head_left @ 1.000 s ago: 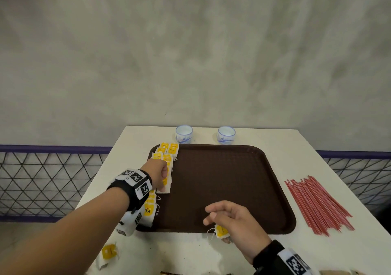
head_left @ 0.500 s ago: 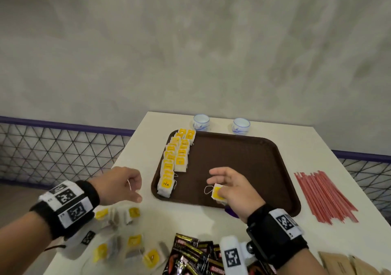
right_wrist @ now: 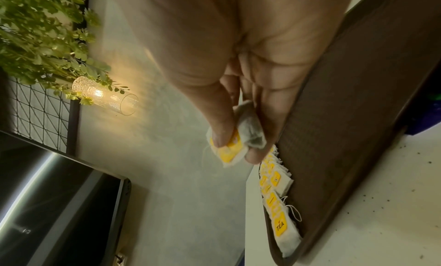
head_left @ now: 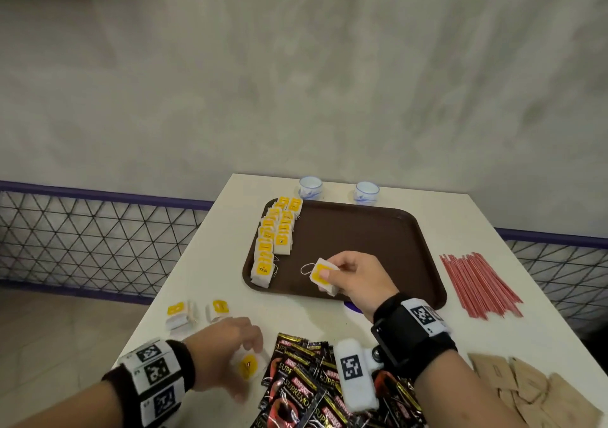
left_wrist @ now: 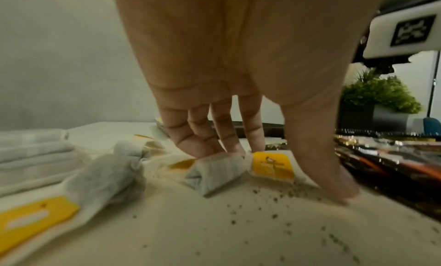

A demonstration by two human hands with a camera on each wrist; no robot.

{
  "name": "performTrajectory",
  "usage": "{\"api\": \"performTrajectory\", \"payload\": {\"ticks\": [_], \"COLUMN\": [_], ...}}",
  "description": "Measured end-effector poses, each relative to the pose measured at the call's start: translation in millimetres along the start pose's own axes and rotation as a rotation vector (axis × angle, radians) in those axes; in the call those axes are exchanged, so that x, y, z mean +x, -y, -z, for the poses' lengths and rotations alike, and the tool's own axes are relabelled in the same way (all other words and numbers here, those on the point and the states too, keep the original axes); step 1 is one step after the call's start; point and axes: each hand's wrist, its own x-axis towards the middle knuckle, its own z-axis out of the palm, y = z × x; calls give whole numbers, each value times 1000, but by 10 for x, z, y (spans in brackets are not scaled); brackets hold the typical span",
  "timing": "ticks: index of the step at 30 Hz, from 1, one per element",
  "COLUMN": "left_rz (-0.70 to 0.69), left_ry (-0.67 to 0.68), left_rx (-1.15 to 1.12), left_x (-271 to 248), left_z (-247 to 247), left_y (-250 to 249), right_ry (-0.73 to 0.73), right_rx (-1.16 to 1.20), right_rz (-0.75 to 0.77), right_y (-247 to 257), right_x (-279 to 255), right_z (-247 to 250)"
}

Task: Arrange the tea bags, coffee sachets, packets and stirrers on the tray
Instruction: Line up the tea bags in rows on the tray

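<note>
Nearest me, a heap of glossy black-and-red coffee sachets [head_left: 309, 391] lay overlapping on the white table [head_left: 460, 217], too tangled to count, and to their right sat at least three flat brown paper packets [head_left: 526, 391]. The left hand [head_left: 223, 355] was down among loose tea bags, its fingers [left_wrist: 207, 138] stretched out with the tips on a small folded tea bag [left_wrist: 214, 174] of soft grey-white paper beside a square yellow tag [left_wrist: 272, 165]; the thumb reached toward the tabletop, apart from the fingers, and nothing was gripped. Dark specks of tea dust dotted the table around it. Two more loose tea bags [head_left: 197, 314] lay just beyond that hand, each with a yellow tag.

Farther on, the right hand [head_left: 355, 279] hovered over the near part of the brown tray [head_left: 411, 263], thumb and fingers pinching a tea bag with a yellow tag [head_left: 324, 276], its white string looped out to the left. The tray was a rounded rectangle with a finely textured floor. Along its left edge, tea bags [head_left: 274, 240] lay in two overlapping rows, roughly a dozen, the nearest tag reading TEA. Right of the tray, a fanned bundle of thin red stirrers [head_left: 480, 282] lay on the table, far too many to count. At the far edge stood two small white cups [head_left: 339, 190] with blue markings.
</note>
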Motion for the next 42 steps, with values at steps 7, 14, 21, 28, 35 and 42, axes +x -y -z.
{"api": "performTrajectory", "payload": {"ticks": [7,14,21,28,35,42], "left_rz": [105,126,-86,-135,-164,-262], "left_ry": [-120,-178,-262,-262,-210,-114], "left_rx": [16,-379,-597,-710,-838,-913], "left_x": [3,-118,-77,211,371,486], "left_z": [-51,265,953,1178,1226,1249], "left_y": [-137,-168,-454,-685,-795,-811], "right_ry": [25,12,67,120,27,7], "right_rx": [112,212,346,503,464,440], "right_rz": [-2,-13,-155,-162,-83,-23], "right_y": [62,3,-72,-38,-44,-82], "right_x": [-124,-185,-154,-69,-15,1], "right_z": [-41,-40,-65,-36,76,107]}}
